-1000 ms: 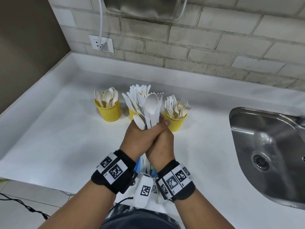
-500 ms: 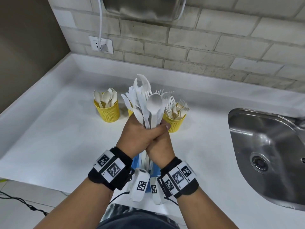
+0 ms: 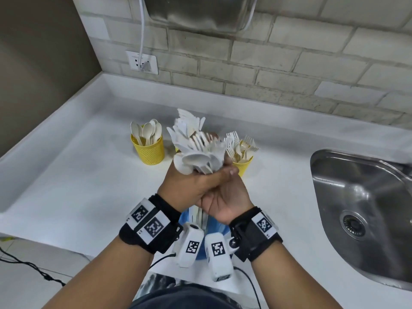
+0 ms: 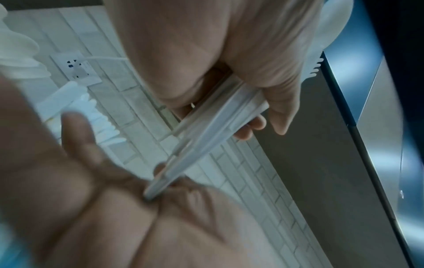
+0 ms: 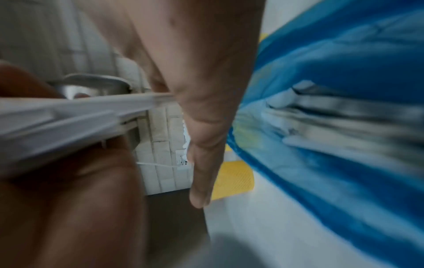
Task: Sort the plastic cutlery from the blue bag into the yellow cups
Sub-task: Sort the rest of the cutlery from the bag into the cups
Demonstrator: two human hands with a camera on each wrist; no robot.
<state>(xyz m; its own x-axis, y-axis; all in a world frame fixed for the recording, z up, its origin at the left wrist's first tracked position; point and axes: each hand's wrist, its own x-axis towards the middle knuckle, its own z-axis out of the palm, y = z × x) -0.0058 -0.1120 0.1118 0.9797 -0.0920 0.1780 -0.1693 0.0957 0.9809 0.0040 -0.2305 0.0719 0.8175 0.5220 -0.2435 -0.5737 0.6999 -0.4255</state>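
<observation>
1. You gripped the mixed cutlery bundle (image 3: 196, 150) in both your left hand (image 3: 189, 186) and right hand (image 3: 225, 201), fingers curled round its handles, above the blue bag (image 3: 214, 224).
2. The spoon cup (image 3: 149, 148) and fork cup (image 3: 242, 163) on the desk (image 3: 66, 186) were part-filled; the bundle remained unsorted.

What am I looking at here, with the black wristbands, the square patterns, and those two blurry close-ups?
No robot here: a person is sorting plastic cutlery, filmed by three cameras. The wide picture comes from a camera on the head; the blurry two come from small white cameras strapped at each wrist, looking along the fingers.

The left hand and right hand together grip a bundle of white cutlery above a white counter. Beneath the wrists lies the blue bag. Behind stand a yellow cup of spoons and a yellow cup of forks; a third cup is mostly hidden behind the bundle. A steel sink sits to the right. In the left wrist view, fingers curl round the handles.
</observation>
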